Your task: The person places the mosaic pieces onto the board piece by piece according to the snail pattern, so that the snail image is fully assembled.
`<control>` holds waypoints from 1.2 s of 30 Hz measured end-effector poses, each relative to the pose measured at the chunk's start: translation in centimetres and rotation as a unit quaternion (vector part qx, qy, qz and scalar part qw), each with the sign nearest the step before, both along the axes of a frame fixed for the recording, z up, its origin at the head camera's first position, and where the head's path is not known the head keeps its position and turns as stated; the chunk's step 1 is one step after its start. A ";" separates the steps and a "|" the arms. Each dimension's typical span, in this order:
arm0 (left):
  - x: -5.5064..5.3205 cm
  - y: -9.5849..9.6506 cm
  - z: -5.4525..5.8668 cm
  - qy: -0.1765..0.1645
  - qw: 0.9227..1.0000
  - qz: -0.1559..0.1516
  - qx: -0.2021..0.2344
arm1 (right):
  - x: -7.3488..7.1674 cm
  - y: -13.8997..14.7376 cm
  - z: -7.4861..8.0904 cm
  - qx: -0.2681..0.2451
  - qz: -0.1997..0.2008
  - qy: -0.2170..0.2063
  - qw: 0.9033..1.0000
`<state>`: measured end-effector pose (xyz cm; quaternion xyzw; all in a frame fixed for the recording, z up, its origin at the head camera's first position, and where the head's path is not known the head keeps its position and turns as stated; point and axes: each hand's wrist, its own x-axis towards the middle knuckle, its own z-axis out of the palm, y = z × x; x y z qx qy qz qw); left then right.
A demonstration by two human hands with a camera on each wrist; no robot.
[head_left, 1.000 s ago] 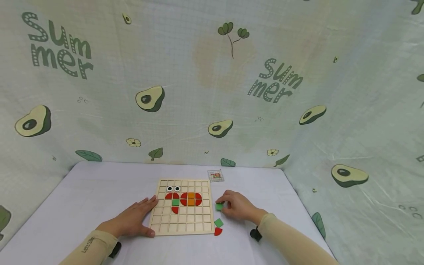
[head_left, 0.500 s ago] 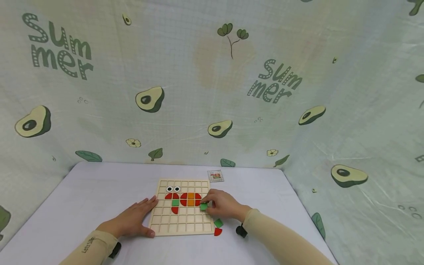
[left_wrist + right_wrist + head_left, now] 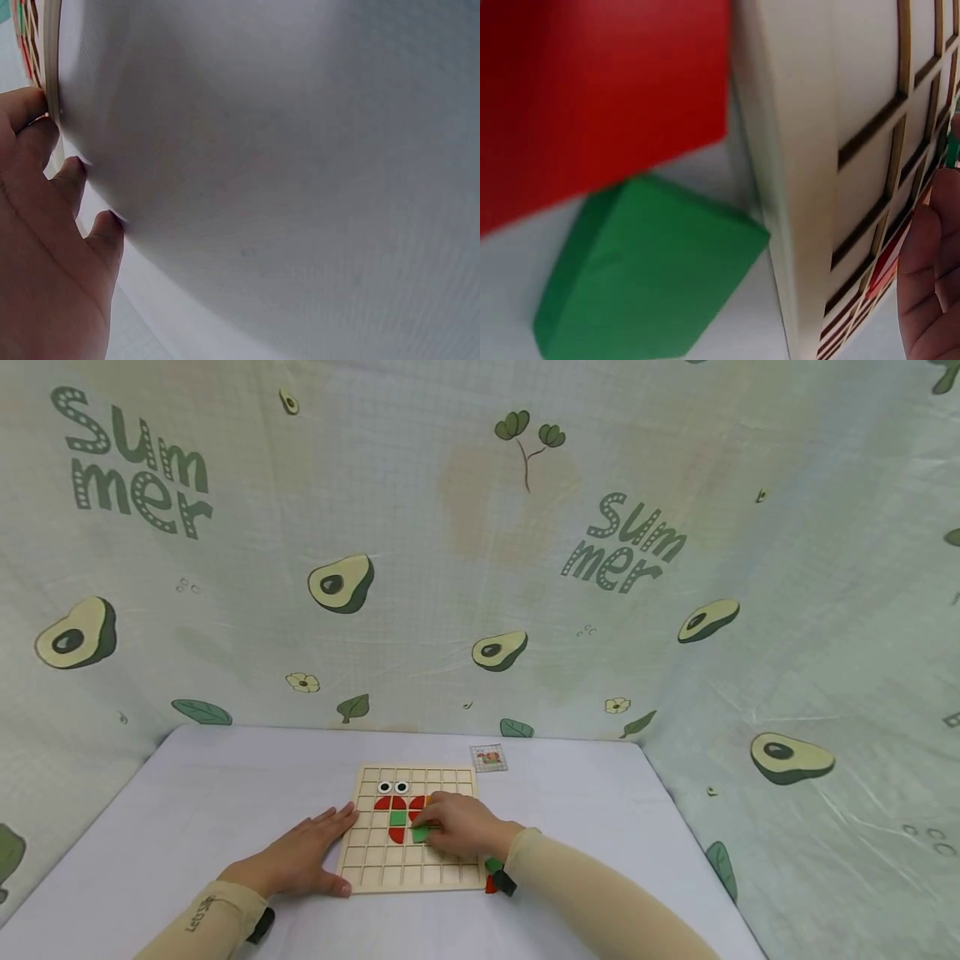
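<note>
A wooden grid board (image 3: 375,878) lies on the white table. My right hand (image 3: 467,825) is over its middle and pinches a green square tile (image 3: 420,834), close under the red quarter-circle tiles (image 3: 417,803). My left hand (image 3: 303,853) rests with fingers spread at the board's left edge, thumb near the lower left corner. In the left wrist view its fingertips (image 3: 109,225) touch the cloth beside the board. Set in the board are two round eye tiles (image 3: 393,787), another green square (image 3: 397,818) and a red quarter-circle (image 3: 397,835). My right hand hides part of the pattern.
A small picture card (image 3: 488,758) lies beyond the board's upper right corner. A loose green square (image 3: 652,274) and a loose red tile (image 3: 592,90) lie along the board's right edge, partly behind the right wrist. A patterned cloth (image 3: 420,610) hangs behind the table.
My right hand has moved left from beside the board to over its middle, bringing the green square tile with it. The left hand has stayed at the left edge.
</note>
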<state>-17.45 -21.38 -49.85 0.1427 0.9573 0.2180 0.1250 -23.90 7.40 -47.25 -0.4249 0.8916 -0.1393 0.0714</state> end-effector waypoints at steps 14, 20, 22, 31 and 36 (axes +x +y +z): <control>0.0 0.1 0.2 0.006 1.000 -0.004 0.002 | -0.1 -0.7 -1.1 0.015 -0.009 0.037 0.999; 0.1 0.1 0.2 0.005 1.000 -0.003 0.002 | 0.2 -0.7 -0.9 0.014 -0.007 0.034 0.999; 0.1 0.0 0.2 0.004 1.000 -0.003 0.002 | 0.3 -0.7 -0.9 0.014 -0.007 0.033 0.999; 0.1 0.0 0.1 0.006 1.000 -0.007 0.006 | 0.1 -0.5 -1.1 0.004 -0.005 0.044 0.999; 0.0 0.0 0.1 0.006 1.000 -0.009 0.008 | 0.0 -0.5 -1.2 -0.003 0.005 0.046 0.999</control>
